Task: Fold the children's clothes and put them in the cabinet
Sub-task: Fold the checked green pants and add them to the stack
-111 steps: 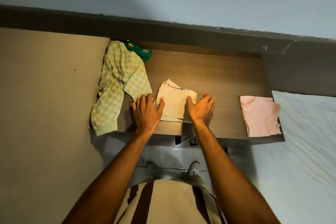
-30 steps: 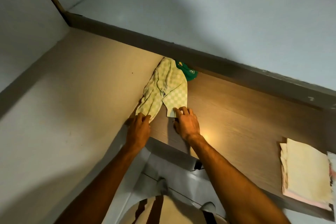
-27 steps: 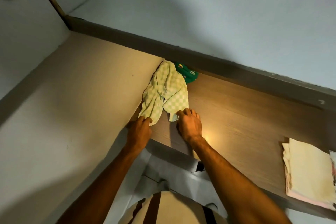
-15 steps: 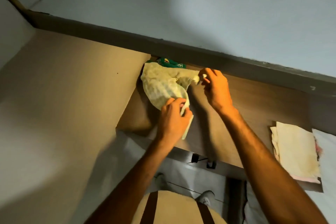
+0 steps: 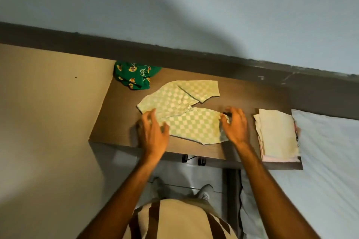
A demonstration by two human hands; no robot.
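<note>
Green-and-white checked children's trousers [image 5: 184,110] lie spread flat across the middle of the brown wooden table [image 5: 242,91], legs pointing right. My left hand [image 5: 153,134] hovers at the waist end, fingers apart, holding nothing. My right hand [image 5: 236,126] rests fingers spread at the hem of the nearer leg. A crumpled dark green garment with cartoon prints [image 5: 136,76] sits at the table's back left corner. A folded cream garment stacked on a pink one [image 5: 276,135] lies at the right end.
A tall beige panel [image 5: 48,112] flanks the table on the left. A dark ledge and pale wall [image 5: 194,15] run behind it. A white-sheeted bed [image 5: 330,161] adjoins on the right. My feet show on the floor below the table's front edge.
The checked trousers have gone from a bunch held in both hands at the back left corner to lying spread flat mid-table. The green garment is uncovered. Both hands have let go.
</note>
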